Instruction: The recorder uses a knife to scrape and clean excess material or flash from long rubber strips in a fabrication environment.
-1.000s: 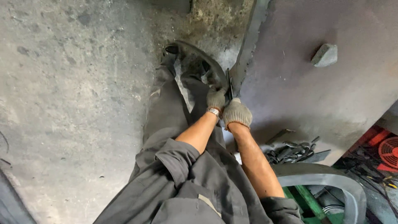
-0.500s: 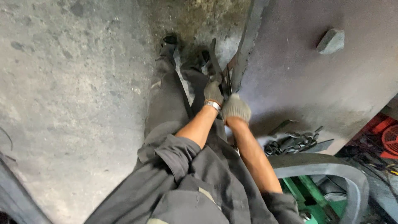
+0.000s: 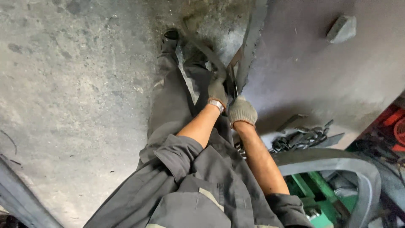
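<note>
Rubber strip: a dark band (image 3: 206, 50) now pulled out straighter than a moment ago, running from the far floor to the hands.
Left hand: gloved (image 3: 217, 90), clenched on the strip's near end.
Right hand: gloved (image 3: 242, 110), grip closed; on what, I cannot tell.
Slab edge: grey panel (image 3: 253, 38) just right of both hands.
Change: hands have shifted slightly farther, tension building.

Grey speckled gloves are worn on the left hand (image 3: 217, 90) and right hand (image 3: 242, 112), grey overalls (image 3: 185, 185) are seen below, and green framing (image 3: 314, 188) with red parts (image 3: 394, 122) at the right edge.
</note>
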